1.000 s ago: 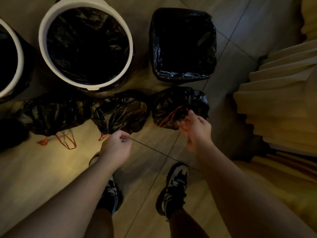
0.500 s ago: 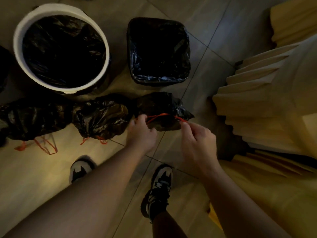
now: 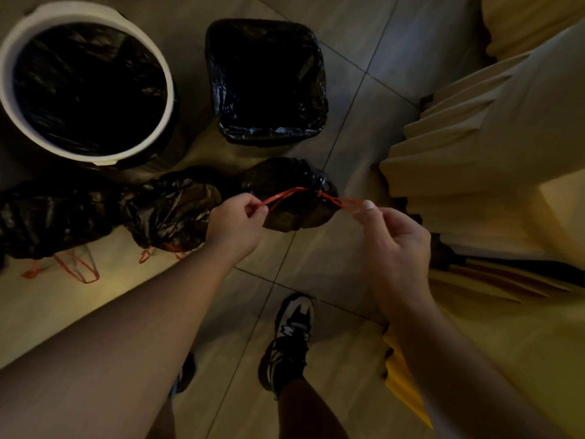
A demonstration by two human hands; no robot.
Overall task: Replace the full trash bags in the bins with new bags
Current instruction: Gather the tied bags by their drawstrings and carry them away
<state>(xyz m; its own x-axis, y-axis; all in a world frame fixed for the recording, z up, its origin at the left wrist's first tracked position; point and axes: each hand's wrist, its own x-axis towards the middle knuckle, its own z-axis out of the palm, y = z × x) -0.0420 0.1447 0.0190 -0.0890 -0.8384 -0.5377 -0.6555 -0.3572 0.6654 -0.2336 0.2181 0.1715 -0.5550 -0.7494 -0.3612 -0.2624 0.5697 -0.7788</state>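
Both hands are pulling on a red string [image 3: 286,194]. The left hand [image 3: 235,223] pinches one loop of it between thumb and fingers, and the right hand [image 3: 392,242] pinches the other loop the same way. The hands are held apart, one to each side, so the string is stretched tight across the top of a full black bag [image 3: 294,217]. I think they pull this way to squeeze the bag's mouth shut so nothing can fall out. The bag sits on the floor [image 3: 348,106], between the two hands and a bit farther out than the fingertips. On the left hand's side lie two more full bags, a middle bag [image 3: 174,213] just beside the one being pulled and a far bag [image 3: 53,217] next to that, both with loose red strings on the floor. Out past the hands stand two bins, and each has a black bag in it: a square bin [image 3: 269,134] right behind the bag being tied, and a round white bin [image 3: 95,155] out past the left hand. Near the right hand hangs a pale folded cloth [image 3: 474,137]. Below the hands is one shoe [image 3: 292,331]. So tying looks like the last job here.
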